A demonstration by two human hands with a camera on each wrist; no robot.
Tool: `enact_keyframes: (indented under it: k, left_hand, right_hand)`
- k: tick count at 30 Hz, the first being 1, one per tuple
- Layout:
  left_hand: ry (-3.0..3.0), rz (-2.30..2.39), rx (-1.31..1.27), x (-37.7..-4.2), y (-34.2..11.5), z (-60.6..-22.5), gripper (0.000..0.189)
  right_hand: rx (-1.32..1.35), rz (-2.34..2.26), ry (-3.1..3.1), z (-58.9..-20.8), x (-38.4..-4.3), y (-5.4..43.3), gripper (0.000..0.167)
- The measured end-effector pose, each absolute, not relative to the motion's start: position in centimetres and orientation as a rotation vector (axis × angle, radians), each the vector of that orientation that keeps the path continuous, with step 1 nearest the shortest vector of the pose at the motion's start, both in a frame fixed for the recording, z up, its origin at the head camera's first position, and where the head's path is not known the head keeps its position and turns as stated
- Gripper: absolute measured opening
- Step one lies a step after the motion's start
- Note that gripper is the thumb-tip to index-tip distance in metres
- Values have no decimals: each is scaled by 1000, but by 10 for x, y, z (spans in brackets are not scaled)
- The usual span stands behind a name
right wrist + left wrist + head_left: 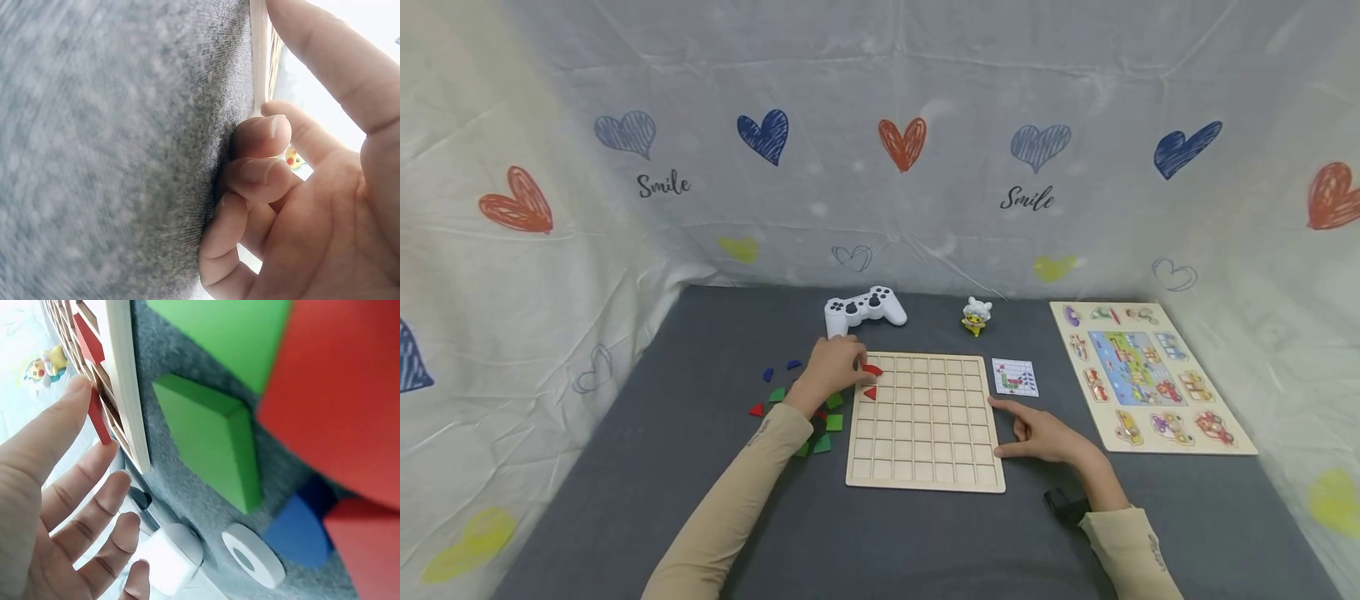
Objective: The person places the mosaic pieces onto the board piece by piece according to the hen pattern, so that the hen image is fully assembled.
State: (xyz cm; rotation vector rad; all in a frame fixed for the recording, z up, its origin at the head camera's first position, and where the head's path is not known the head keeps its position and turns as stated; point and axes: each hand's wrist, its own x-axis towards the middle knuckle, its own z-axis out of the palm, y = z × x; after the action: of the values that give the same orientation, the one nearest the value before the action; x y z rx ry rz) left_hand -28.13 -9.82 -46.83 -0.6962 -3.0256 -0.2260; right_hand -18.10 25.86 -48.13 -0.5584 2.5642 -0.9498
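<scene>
Plainly, a red piece (98, 417) sits between left-hand fingers (89, 474)

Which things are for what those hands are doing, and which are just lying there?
For the job:
wooden board
red pieces
green pieces
blue pieces
small card, probably the pattern

Just lying about, it seems:
white game controller
toy figure
picture puzzle

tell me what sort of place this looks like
Probably an indoor play or filming corner: a heart-printed cloth screens a dark surface, where a wooden grid board, a picture puzzle and a white game controller lie.
</scene>
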Motion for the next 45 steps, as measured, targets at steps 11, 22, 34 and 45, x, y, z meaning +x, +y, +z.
enact_keyframes:
  k: [11,22,34,45]
  left_hand:
    - [-3069,-252,-686,-281,-88,-469,38]
    - [-3032,-226,-767,-276,-87,-470,29]
    - [-3068,-302,-808,-275,-81,-467,20]
    - [-3050,-384,-855,-275,-80,-468,22]
  right_hand:
    - [-537,-947,2569,-481,-181,259,79]
    - [-547,-935,2575,-482,-181,260,79]
    - [-563,-943,2573,-481,-181,259,79]
    - [-558,-949,2571,-482,-180,259,80]
